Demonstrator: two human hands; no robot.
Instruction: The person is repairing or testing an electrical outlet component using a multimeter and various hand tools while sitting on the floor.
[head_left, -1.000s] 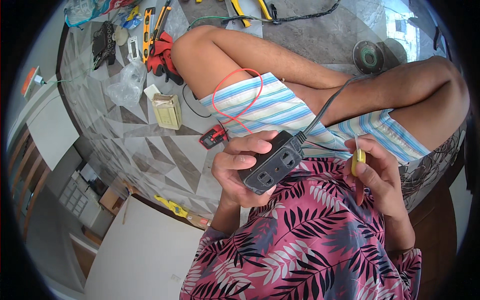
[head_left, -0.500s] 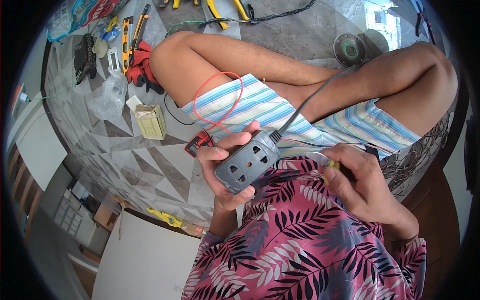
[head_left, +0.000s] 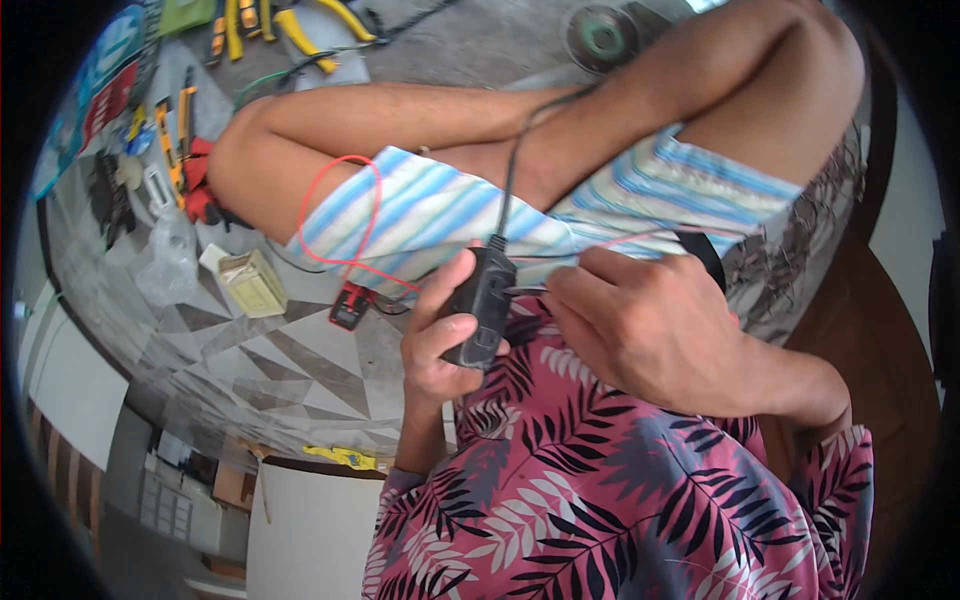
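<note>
My left hand [head_left: 438,330] grips the black two-socket extension outlet [head_left: 484,305], turned on its side, its cable running up over my leg. My right hand [head_left: 640,320] is closed round a slim tool, whose metal shaft [head_left: 525,291] reaches the outlet’s side; the handle is hidden in my fingers. A looped red lead [head_left: 340,158] lies across my striped shorts and runs toward the outlet. Beyond my left hand, a red-and-black multimeter [head_left: 349,310] rests on the floor with a black lead beside it.
Beside my left knee lie a beige box [head_left: 250,283], a plastic bag [head_left: 172,260], red gloves [head_left: 203,205] and orange tools [head_left: 168,150]. Several yellow-handled pliers [head_left: 305,40] and a dark cable are higher up. A round metal disc [head_left: 600,38] sits past my legs, tangled wires [head_left: 800,240] at the right.
The outlet has rotated from facing up to nearly upright on its side. My right hand has turned over and moved left, bringing the tool against the outlet. The view has shifted.
</note>
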